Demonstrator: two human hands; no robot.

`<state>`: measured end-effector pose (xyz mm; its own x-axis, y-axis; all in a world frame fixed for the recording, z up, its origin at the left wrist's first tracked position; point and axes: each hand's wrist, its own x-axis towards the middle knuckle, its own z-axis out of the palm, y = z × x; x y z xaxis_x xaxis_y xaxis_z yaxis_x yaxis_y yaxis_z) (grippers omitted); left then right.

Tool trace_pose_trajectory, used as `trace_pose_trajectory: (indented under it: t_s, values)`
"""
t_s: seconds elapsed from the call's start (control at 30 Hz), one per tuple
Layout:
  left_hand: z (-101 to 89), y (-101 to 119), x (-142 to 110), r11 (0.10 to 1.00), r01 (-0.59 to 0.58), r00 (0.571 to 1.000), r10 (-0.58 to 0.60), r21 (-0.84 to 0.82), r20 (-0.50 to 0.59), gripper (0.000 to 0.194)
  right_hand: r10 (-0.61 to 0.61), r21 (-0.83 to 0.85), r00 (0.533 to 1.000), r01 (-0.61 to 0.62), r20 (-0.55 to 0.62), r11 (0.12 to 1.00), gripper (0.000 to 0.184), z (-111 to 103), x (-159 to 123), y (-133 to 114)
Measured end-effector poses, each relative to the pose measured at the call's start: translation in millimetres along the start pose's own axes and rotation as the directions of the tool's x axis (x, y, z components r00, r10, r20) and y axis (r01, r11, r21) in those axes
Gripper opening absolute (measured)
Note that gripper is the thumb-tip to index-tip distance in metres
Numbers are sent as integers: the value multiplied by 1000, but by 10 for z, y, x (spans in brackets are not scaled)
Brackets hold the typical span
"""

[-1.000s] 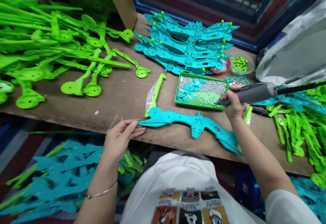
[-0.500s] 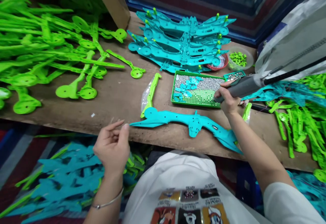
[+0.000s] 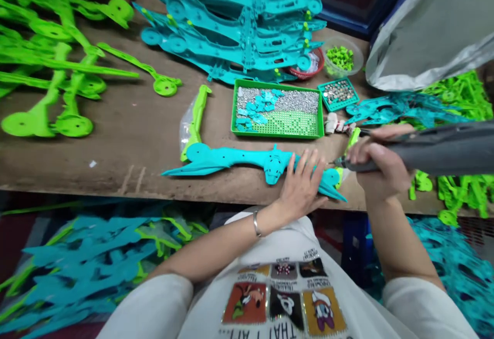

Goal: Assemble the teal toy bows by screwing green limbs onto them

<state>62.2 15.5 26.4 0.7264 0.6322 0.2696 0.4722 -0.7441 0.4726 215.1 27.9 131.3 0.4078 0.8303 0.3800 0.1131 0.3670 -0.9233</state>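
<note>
A turquoise plastic bow-shaped part (image 3: 243, 158) lies along the front of the table, with green arms at its two ends. My left hand (image 3: 303, 184) rests flat on its right half, fingers spread. In my right hand (image 3: 384, 161) is a grey electric screwdriver (image 3: 447, 148), held almost level. Its bit points left, close to the right end of the turquoise part; whether it touches is hard to make out. The left green arm (image 3: 196, 118) stands away from the part with clear plastic beside it. The right green arm (image 3: 353, 141) is partly hidden behind my right hand.
Behind the part sits a green tray (image 3: 278, 134) of screws and small turquoise pieces. A small teal tray (image 3: 339, 94), a red basket (image 3: 309, 74) and a tub of green bits (image 3: 339, 58) stand nearby. Stacked turquoise parts (image 3: 247, 30) and green arms (image 3: 50, 71) lie behind and left.
My left hand has moved from the turquoise part's left tip onto its right half and flattened. My right hand has brought the screwdriver from the green tray to the part's right end.
</note>
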Motion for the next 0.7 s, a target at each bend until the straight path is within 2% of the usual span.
trace_pose_trajectory:
  t_s: [0.1,0.27,0.57,0.7]
  values:
    - [128,130,118,997,26,998,-30,78,56,104,51,-16,999,-51,6,999,16,-290,-380,-149]
    - [236,239,154,994,45,995,-54,101,88,98,95,-72,995,-97,-34,993,18,-546,-819,-90]
    - [299,204,141,995,17,997,-23,96,67,87,68,-75,997,-71,-34,995,19,-612,-976,132]
    - [328,192,136,995,10,998,-16,100,63,81,86,-85,996,-84,23,993,19,-669,-1016,194]
